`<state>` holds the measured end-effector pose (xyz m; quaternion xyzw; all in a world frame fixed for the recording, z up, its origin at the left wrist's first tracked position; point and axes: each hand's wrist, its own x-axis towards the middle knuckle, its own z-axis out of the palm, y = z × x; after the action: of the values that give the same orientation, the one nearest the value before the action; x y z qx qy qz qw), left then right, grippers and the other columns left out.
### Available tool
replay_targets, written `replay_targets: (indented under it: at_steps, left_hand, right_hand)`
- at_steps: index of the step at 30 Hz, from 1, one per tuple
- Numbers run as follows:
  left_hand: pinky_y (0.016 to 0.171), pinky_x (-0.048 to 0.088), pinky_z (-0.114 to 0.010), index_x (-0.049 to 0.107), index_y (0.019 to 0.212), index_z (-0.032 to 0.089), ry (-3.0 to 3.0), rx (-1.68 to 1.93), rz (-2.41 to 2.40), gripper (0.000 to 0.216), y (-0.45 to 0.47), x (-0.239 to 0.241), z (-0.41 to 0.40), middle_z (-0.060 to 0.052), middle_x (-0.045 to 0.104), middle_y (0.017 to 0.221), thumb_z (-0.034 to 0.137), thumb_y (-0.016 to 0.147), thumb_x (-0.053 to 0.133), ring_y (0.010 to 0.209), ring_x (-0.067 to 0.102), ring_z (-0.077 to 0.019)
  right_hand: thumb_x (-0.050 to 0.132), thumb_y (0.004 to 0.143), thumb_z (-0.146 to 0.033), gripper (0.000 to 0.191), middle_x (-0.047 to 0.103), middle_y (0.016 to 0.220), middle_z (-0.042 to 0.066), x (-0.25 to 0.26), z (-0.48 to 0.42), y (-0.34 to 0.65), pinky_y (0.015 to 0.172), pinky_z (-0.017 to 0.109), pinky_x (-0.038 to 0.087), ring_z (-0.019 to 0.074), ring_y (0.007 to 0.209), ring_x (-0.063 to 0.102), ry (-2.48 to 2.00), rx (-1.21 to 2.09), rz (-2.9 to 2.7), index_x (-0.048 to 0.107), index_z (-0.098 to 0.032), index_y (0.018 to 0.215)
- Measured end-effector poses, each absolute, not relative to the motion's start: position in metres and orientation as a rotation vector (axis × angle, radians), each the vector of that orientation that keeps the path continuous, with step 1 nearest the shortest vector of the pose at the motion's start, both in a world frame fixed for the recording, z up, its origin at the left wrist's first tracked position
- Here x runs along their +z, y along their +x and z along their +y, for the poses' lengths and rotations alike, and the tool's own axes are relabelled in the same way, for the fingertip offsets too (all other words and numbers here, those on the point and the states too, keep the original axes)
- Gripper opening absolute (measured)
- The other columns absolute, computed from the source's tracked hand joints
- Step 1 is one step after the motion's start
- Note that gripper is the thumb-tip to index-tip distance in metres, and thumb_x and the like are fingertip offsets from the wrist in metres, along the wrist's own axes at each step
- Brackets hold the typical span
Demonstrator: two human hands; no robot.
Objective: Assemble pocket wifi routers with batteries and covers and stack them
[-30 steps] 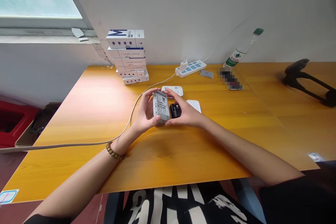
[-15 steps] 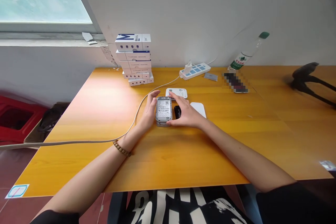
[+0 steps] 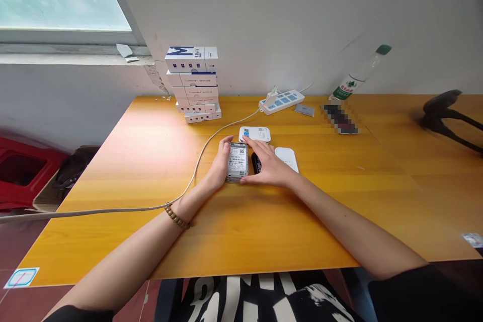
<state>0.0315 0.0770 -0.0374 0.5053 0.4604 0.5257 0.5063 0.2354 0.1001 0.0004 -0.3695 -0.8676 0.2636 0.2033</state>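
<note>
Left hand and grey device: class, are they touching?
Touching: the head view shows the left hand against the edge of the grey device.

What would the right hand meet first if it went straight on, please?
The right hand would meet the white flat device at its fingertips, perhaps already touching; depth is unclear.

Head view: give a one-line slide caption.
Left hand and right hand flank a label-covered grey device beside a black device on a yellow wooden table.
</note>
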Motion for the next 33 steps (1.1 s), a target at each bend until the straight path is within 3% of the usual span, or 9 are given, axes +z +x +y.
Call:
replay_targets:
  at_steps: [5,7,10,13,17,20,24,28,33]
  left_hand:
    - [0.116,0.05,-0.051,0.054,0.142,0.023,1.129,1.291,1.145,0.071,0.035,-0.034,0.076,-0.013,0.061,0.147,0.08,0.101,0.039,0.133,0.062,-0.031]
    - [0.113,0.052,-0.047,0.055,0.143,0.022,1.092,1.289,1.16,0.069,0.036,-0.031,0.075,-0.012,0.063,0.144,0.077,0.103,0.039,0.13,0.063,-0.0296]
    - [0.101,0.058,-0.042,0.055,0.145,0.021,1.047,1.274,1.166,0.069,0.038,-0.027,0.073,-0.012,0.068,0.134,0.075,0.104,0.038,0.117,0.069,-0.0272]
    - [0.091,0.061,-0.039,0.056,0.145,0.021,1.036,1.27,1.161,0.07,0.039,-0.026,0.073,-0.01,0.072,0.124,0.075,0.104,0.038,0.106,0.071,-0.026]
    - [0.084,0.063,-0.039,0.055,0.145,0.022,1.007,1.258,1.15,0.07,0.04,-0.031,0.074,-0.01,0.074,0.119,0.076,0.103,0.038,0.099,0.073,-0.0254]
    - [0.101,0.06,-0.045,0.056,0.142,0.023,1.053,1.325,1.162,0.069,0.038,-0.037,0.078,-0.013,0.069,0.137,0.077,0.104,0.034,0.121,0.07,-0.0289]
    - [0.131,0.034,-0.057,0.052,0.144,0.025,1.411,1.591,1.185,0.061,0.029,-0.037,0.079,-0.015,0.05,0.163,0.072,0.107,0.038,0.158,0.042,-0.0309]
    - [0.133,0.029,-0.063,0.042,0.154,0.028,1.911,1.712,1.012,0.065,0.025,-0.021,0.069,-0.017,0.029,0.176,0.056,0.101,0.066,0.167,0.025,-0.0352]
    - [0.129,0.038,-0.063,0.039,0.158,0.029,2.024,1.671,0.839,0.093,0.032,-0.012,0.058,-0.02,0.032,0.173,0.048,0.083,0.09,0.163,0.033,-0.0405]
  right_hand:
    - [0.086,0.076,-0.072,0.125,0.04,0.171,0.017,0.004,0.103,0.24,0.126,0.068,0.027,0.0442,0.158,0.034,-1.027,0.719,-2.434,0.016,-0.035,0.173]
    - [0.075,0.088,-0.071,0.108,0.042,0.17,0.017,0.008,0.112,0.245,0.126,0.066,0.029,0.042,0.157,0.036,-1.056,0.676,-2.392,0.02,-0.033,0.172]
    - [0.06,0.103,-0.052,0.077,0.047,0.166,0.017,0.018,0.138,0.256,0.126,0.061,0.033,0.0383,0.155,0.042,-1.204,0.532,-2.322,0.031,-0.026,0.169]
    - [0.066,0.097,-0.037,0.066,0.047,0.166,0.019,0.025,0.169,0.263,0.126,0.064,0.032,0.0421,0.156,0.04,-1.352,0.434,-2.436,0.05,-0.021,0.159]
    - [0.077,0.088,-0.034,0.061,0.063,0.15,0.02,0.026,0.199,0.264,0.119,0.061,0.043,0.0427,0.14,0.058,-1.322,0.605,-2.64,0.064,-0.02,0.146]
    - [0.079,0.084,-0.034,0.054,0.069,0.137,0.019,0.024,0.203,0.264,0.114,0.058,0.049,0.0411,0.131,0.063,-1.28,0.652,-2.546,0.07,-0.019,0.135]
    - [0.08,0.083,-0.048,0.045,0.071,0.122,0.013,0.031,0.181,0.262,0.099,0.053,0.058,0.0332,0.111,0.069,-1.2,0.897,-2.112,0.067,-0.022,0.117]
    - [0.078,0.086,-0.065,0.05,0.066,0.1,0.003,0.05,0.129,0.246,0.067,0.035,0.061,0.0208,0.082,0.067,-0.977,1.471,-1.689,0.057,-0.026,0.109]
    - [0.081,0.089,-0.06,0.046,0.063,0.103,0.001,0.057,0.079,0.227,0.062,0.029,0.058,0.0158,0.077,0.067,-0.941,1.643,-1.606,0.056,-0.026,0.107]
